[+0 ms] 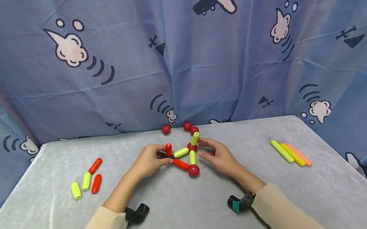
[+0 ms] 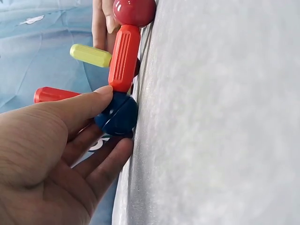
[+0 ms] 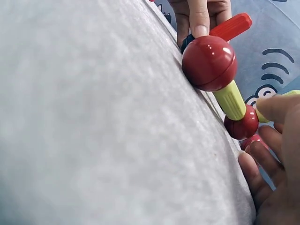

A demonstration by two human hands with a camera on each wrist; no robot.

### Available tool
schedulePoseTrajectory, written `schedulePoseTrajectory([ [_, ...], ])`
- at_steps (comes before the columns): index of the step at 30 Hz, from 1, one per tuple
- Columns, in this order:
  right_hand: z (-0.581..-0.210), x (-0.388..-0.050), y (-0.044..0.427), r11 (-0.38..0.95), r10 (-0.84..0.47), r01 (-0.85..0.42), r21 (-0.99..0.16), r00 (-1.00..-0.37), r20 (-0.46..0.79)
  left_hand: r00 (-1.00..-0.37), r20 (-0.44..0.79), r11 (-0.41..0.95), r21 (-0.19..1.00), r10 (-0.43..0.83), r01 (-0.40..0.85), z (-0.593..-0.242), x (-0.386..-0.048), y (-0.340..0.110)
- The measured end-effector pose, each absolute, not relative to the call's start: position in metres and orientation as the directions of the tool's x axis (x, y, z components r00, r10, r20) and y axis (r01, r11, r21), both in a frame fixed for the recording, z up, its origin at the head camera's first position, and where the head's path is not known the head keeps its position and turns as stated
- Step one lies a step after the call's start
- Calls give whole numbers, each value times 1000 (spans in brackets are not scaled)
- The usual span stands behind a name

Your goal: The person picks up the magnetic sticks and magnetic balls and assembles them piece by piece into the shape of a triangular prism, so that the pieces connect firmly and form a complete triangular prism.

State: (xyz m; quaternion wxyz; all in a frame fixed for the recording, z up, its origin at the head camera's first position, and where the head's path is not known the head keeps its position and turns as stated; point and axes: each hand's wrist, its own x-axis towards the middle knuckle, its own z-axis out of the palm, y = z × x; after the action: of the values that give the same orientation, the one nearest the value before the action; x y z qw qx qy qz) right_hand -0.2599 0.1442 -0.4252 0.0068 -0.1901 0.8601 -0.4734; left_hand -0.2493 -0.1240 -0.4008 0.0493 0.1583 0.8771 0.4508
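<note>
A triangular frame of magnetic-looking rods and balls lies on the table between the hands. My left hand (image 1: 148, 161) pinches its blue ball (image 2: 121, 117) between thumb and fingers. From that ball a red rod (image 1: 168, 149) stands upright, and another red rod (image 1: 181, 164) leads to the near red ball (image 1: 194, 171). Two yellow-green rods (image 1: 181, 152) join at the far red ball (image 3: 242, 123), which also bears an upright yellow-green rod (image 1: 195, 138). Beside this ball, my right hand (image 1: 219, 157) has loosely bent, spread fingers; any contact is unclear.
Loose red rods (image 1: 96, 183) and yellow-green rods (image 1: 76, 190) lie at the left. Several red balls (image 1: 166, 129) sit along the table's back edge. Three longer rods (image 1: 292, 154), yellow-green, yellow and orange, lie at the right. A blue patterned curtain (image 1: 129, 109) hangs behind.
</note>
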Motion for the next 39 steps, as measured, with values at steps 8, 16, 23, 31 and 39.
schedulePoseTrajectory([
  [8,-429,-262,144,472,-296,-339,-814,-930,216,-921,39,509,825,387,248,-402,-250,-122],
  [16,-430,-260,144,513,-274,-341,-788,-935,226,-912,40,497,828,407,258,-404,-248,-123],
  [23,-427,-259,142,548,-268,-311,-777,-945,190,-917,58,496,826,396,266,-405,-251,-123],
  [31,-423,-261,141,536,-324,-326,-778,-931,168,-938,69,545,799,340,256,-400,-251,-124],
  [39,-427,-260,142,519,-316,-308,-797,-936,156,-970,-4,789,583,242,194,-369,-220,-168],
])
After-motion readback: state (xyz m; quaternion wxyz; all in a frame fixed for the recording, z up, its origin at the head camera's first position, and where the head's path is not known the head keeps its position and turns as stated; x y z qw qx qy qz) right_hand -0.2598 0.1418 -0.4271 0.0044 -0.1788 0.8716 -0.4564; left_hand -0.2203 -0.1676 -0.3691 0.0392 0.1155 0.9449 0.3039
